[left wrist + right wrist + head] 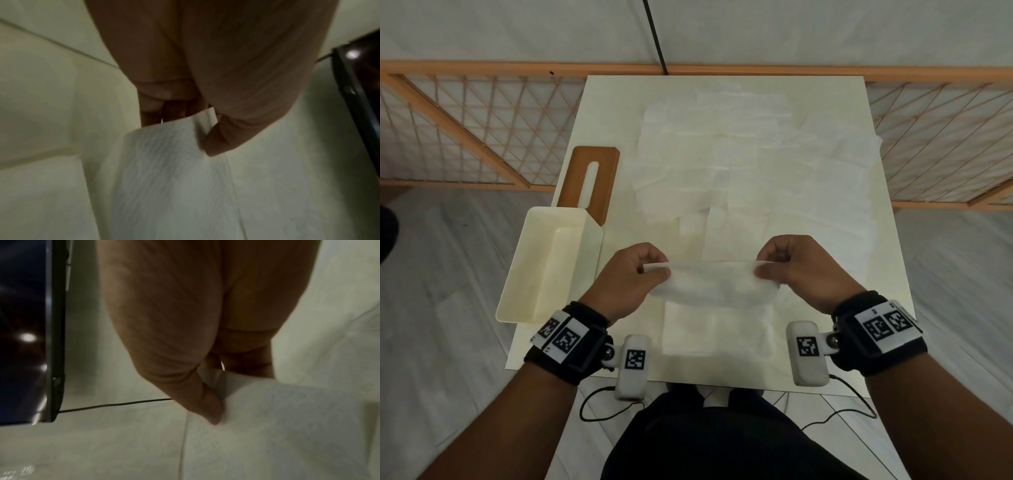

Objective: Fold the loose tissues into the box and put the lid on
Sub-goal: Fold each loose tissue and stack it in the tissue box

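White tissue (710, 281) stretched sideways, long axis left to right.
Pinched endwise by left hand (631, 274) and right hand (798, 267) above desk (887, 240); no writing readable.

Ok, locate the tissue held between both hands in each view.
Head: held tissue low centre, stretched between both hands, above the folded stack.
Left wrist: lower centre, under the left hand.
Right wrist: lower right, below the right hand.
Shared landmark: the thumb pinching its end.
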`<state>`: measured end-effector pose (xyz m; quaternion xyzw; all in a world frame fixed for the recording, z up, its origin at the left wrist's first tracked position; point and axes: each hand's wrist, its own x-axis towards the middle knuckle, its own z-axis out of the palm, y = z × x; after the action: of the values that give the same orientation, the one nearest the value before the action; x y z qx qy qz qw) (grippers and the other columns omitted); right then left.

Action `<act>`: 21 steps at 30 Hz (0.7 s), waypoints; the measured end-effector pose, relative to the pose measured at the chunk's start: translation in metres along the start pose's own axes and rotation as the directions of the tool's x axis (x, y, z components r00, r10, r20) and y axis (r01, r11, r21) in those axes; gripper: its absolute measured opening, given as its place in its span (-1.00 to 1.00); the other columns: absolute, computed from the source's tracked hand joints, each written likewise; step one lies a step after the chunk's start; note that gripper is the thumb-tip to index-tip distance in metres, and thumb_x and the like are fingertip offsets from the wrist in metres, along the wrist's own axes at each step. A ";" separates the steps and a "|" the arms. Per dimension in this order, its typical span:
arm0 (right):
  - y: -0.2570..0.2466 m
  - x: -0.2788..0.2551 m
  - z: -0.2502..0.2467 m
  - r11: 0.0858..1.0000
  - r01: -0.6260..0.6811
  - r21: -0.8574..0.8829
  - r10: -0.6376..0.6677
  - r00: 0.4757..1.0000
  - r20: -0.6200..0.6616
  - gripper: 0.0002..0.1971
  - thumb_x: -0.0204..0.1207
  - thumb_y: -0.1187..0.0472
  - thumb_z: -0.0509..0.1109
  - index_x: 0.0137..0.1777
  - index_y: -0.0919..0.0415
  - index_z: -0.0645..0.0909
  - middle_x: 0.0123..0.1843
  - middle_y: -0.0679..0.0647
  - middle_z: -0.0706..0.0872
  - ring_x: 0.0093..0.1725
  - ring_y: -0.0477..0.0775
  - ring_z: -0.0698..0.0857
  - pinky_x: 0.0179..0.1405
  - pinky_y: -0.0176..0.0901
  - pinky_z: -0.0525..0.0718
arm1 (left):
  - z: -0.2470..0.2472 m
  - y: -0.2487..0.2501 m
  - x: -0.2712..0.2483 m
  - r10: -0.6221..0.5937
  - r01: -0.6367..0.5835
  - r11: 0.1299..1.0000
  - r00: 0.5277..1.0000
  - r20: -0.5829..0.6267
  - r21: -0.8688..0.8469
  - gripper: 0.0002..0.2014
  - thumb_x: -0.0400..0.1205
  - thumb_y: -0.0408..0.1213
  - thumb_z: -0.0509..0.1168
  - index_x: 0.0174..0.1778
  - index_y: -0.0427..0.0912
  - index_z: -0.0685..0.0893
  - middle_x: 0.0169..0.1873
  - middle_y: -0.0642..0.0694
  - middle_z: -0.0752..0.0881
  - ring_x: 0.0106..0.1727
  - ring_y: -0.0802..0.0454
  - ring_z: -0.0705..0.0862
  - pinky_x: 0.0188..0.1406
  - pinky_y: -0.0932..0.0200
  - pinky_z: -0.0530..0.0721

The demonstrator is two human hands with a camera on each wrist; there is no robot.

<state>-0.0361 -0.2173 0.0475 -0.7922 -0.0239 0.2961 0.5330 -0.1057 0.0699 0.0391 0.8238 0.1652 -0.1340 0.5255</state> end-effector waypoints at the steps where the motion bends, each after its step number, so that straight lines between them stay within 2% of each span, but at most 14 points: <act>1: 0.002 -0.002 0.000 0.999 -0.018 0.045 0.017 0.999 0.032 -0.93 0.47 0.44 0.54 -0.14 0.36 0.69 -0.30 0.17 0.79 -0.36 0.03 0.70 -0.30 -0.13 0.62 | 0.001 -0.002 -0.001 -0.020 0.020 0.999 1.000 0.006 -0.042 -0.86 0.63 -0.37 0.40 -0.15 -0.02 0.73 -0.22 -0.02 0.81 -0.15 -0.03 0.73 -0.11 0.04 0.67; 3: 0.010 -0.003 0.001 0.987 -0.078 0.138 0.068 0.995 0.080 -0.88 0.45 0.49 0.53 -0.10 0.34 0.67 -0.23 0.27 0.80 -0.29 0.11 0.75 -0.24 -0.06 0.68 | 0.003 -0.009 -0.004 -0.071 0.074 0.991 0.997 0.033 -0.108 -0.86 0.64 -0.39 0.39 -0.03 -0.02 0.72 -0.20 -0.11 0.84 -0.13 -0.07 0.79 -0.08 -0.01 0.73; 5: 0.024 0.000 0.006 0.986 -0.125 0.112 0.115 0.989 0.090 -0.82 0.42 0.50 0.54 -0.05 0.31 0.67 -0.12 0.34 0.83 -0.23 0.17 0.77 -0.22 -0.03 0.68 | 0.010 -0.022 -0.003 -0.111 0.113 0.991 0.993 0.044 -0.067 -0.83 0.60 -0.35 0.46 0.02 -0.01 0.69 -0.32 -0.11 0.81 -0.23 -0.09 0.78 -0.13 -0.06 0.74; 7: 0.041 0.003 0.013 0.988 -0.143 -0.056 0.146 0.987 0.060 -0.79 0.39 0.43 0.58 -0.04 0.22 0.68 -0.14 0.23 0.85 -0.24 0.10 0.78 -0.28 -0.13 0.66 | 0.022 -0.037 -0.001 -0.130 0.129 0.989 0.992 0.008 0.066 -0.80 0.54 -0.29 0.53 -0.06 -0.02 0.63 -0.51 0.00 0.64 -0.44 0.02 0.61 -0.35 0.06 0.62; 8: 0.050 0.004 0.018 0.975 -0.145 -0.166 0.153 0.987 0.039 -0.78 0.38 0.37 0.60 -0.06 0.13 0.69 -0.15 0.12 0.85 -0.22 0.06 0.79 -0.29 -0.17 0.65 | 0.028 -0.044 -0.001 -0.137 0.138 0.981 0.990 -0.015 0.135 -0.77 0.51 -0.26 0.55 -0.10 -0.04 0.59 -0.52 0.03 0.58 -0.48 0.06 0.52 -0.40 0.13 0.53; 10: 0.064 0.005 0.028 0.932 -0.135 -0.337 0.143 0.990 0.000 -0.79 0.36 0.28 0.60 -0.10 0.02 0.67 -0.15 -0.01 0.81 -0.19 -0.01 0.76 -0.33 -0.31 0.59 | 0.040 -0.054 -0.002 -0.152 0.158 0.965 0.987 -0.042 0.211 -0.72 0.49 -0.25 0.56 -0.14 -0.08 0.54 -0.45 0.01 0.57 -0.44 0.07 0.49 -0.42 0.23 0.47; 13: 0.083 0.006 0.041 0.903 -0.127 -0.411 0.121 0.992 -0.040 -0.81 0.39 0.31 0.54 -0.09 0.04 0.65 -0.17 -0.03 0.75 -0.24 -0.01 0.71 -0.49 -0.50 0.50 | 0.053 -0.067 -0.002 -0.144 0.154 0.959 0.988 -0.058 0.240 -0.72 0.50 -0.27 0.54 -0.14 -0.11 0.51 -0.34 -0.05 0.63 -0.36 0.06 0.55 -0.42 0.33 0.48; 16: 0.094 0.007 0.047 0.894 -0.136 -0.426 0.107 0.990 -0.090 -0.82 0.40 0.34 0.51 -0.08 0.09 0.64 -0.18 -0.02 0.72 -0.24 0.01 0.69 -0.46 -0.47 0.49 | 0.057 -0.072 0.002 -0.135 0.152 0.956 0.987 -0.084 0.251 -0.73 0.50 -0.32 0.52 -0.17 -0.10 0.49 -0.35 -0.03 0.62 -0.38 0.10 0.55 -0.45 0.43 0.44; 21: 0.100 0.011 0.053 0.860 -0.142 -0.490 0.091 0.988 -0.127 -0.81 0.40 0.31 0.49 -0.05 0.05 0.61 -0.17 -0.01 0.69 -0.17 0.09 0.69 -0.24 -0.19 0.62 | 0.057 -0.078 0.008 -0.134 0.160 0.946 0.985 -0.109 0.281 -0.74 0.48 -0.37 0.49 -0.21 -0.08 0.50 -0.33 -0.05 0.68 -0.31 0.03 0.64 -0.35 0.31 0.53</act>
<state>-0.0812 -0.2122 -0.0570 -0.9164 -0.0246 0.2720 0.2928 -0.1332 0.0494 -0.0518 0.8821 0.2279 -0.1589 0.3804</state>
